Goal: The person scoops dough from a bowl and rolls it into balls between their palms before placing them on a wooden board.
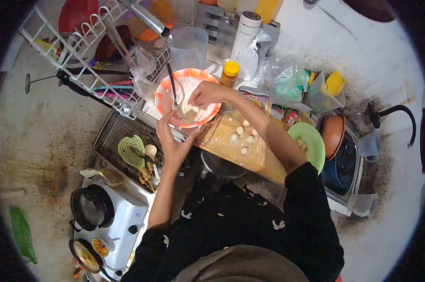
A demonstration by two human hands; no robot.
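An orange-and-white bowl [161, 94] holds white flour [192, 86], a small beige lump of dough [190, 115] near its front side, and a spoon [172, 82] leaning on its rim. My left hand [173, 143] is at the bowl's near-left rim, its fingers over the edge and thumb outside, gripping it. Above the flour, my right hand [207, 94] has its fingertips pinched together; what lies between them is hidden. Several small pale dough balls [240, 130] rest on the floury wooden board [222, 152] under my right forearm.
A green plate [316, 141] with small pieces sits right of the board. A knife [278, 100] lies behind it. A yellow-capped jar [230, 73] and a clear container [189, 47] stand by the bowl. At left are a dish rack [81, 61] and a stove [123, 214] with pans.
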